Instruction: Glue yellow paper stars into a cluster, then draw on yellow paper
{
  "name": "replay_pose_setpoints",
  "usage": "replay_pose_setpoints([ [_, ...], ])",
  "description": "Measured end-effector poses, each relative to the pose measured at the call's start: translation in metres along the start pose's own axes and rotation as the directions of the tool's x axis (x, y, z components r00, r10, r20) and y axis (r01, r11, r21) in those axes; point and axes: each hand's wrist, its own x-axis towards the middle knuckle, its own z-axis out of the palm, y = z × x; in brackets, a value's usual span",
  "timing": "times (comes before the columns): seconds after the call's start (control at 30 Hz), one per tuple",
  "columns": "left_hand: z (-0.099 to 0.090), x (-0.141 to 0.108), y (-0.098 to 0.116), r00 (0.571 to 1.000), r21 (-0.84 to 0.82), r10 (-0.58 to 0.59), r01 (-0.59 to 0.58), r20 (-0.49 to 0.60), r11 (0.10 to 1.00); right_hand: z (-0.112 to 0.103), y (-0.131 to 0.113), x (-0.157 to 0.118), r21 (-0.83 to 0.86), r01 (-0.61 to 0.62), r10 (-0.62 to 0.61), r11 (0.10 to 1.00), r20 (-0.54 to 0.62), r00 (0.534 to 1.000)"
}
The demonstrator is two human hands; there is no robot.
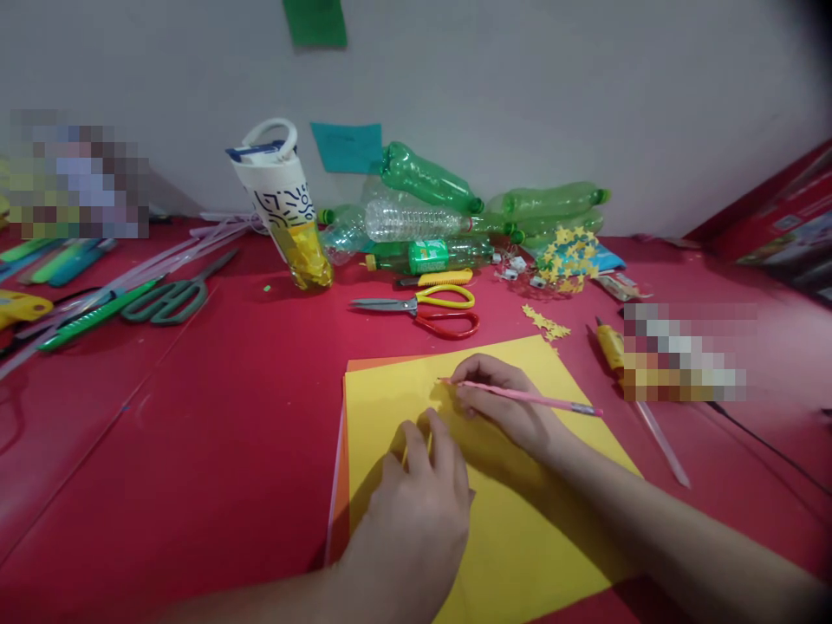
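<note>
A pink pencil (520,393) is pinched in my right hand (500,399), its tip down at the upper part of a yellow sheet of paper (520,520). My left hand (416,503) rests on that same sheet just below the tip, fingers bent and apart. A small yellow shape (444,397) seems to lie between the two hands, but its outline blends into the sheet. Orange paper (343,451) peeks out under the yellow sheet at its left and top edges.
Beyond the paper lie red-and-yellow-handled scissors (416,308), a yellow cutter (445,278), yellow stars (546,323) and green plastic bottles (432,178). A tumbler (282,204) stands left of them. At right is a glue gun (611,348); at left, grey-green scissors (178,295).
</note>
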Motion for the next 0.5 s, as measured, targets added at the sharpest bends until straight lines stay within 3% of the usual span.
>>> replay_pose_setpoints([
  [0.17, 0.001, -0.005, 0.004, 0.999, -0.022, 0.017, -0.018, -0.044, 1.000, 0.000, -0.003, 0.002, -0.016, 0.005, -0.006, 1.000, -0.059, 0.998],
  [0.33, 0.003, -0.006, 0.006, 0.999, -0.038, 0.003, -0.005, -0.049, 0.999, 0.006, -0.003, -0.005, -0.135, 0.074, -0.069, 0.988, 0.038, 0.997],
  [0.5, 0.000, -0.008, 0.008, 0.998, -0.005, 0.043, -0.043, -0.048, 0.999, 0.007, 0.000, -0.007, -0.248, 0.109, -0.105, 0.963, 0.030, 0.994],
])
